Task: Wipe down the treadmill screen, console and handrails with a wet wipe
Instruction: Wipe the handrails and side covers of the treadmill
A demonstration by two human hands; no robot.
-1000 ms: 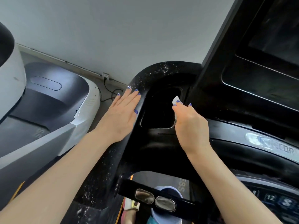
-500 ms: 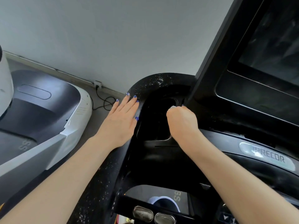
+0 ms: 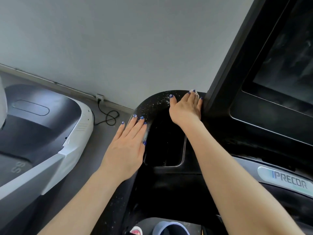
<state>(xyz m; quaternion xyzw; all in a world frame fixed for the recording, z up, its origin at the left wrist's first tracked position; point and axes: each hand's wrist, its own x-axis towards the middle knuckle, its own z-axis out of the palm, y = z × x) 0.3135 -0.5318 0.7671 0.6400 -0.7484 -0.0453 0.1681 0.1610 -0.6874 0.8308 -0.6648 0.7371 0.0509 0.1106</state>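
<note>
Wet wipe (image 3: pixel 194 92) mostly under right fingers (image 3: pixel 190 99)

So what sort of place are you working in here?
Probably a gym or fitness room: a Precor treadmill console with a big screen, and a second white machine right beside it on the floor, plugged in at the wall.

hands (image 3: pixel 185 108) on console (image 3: pixel 169 180) | screen (image 3: pixel 284 65) right | second treadmill (image 3: pixel 50 133) left

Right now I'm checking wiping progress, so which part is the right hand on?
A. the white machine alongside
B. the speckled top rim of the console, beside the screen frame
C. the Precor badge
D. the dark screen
B: the right hand lies flat on the console rim, against the screen frame.
</note>
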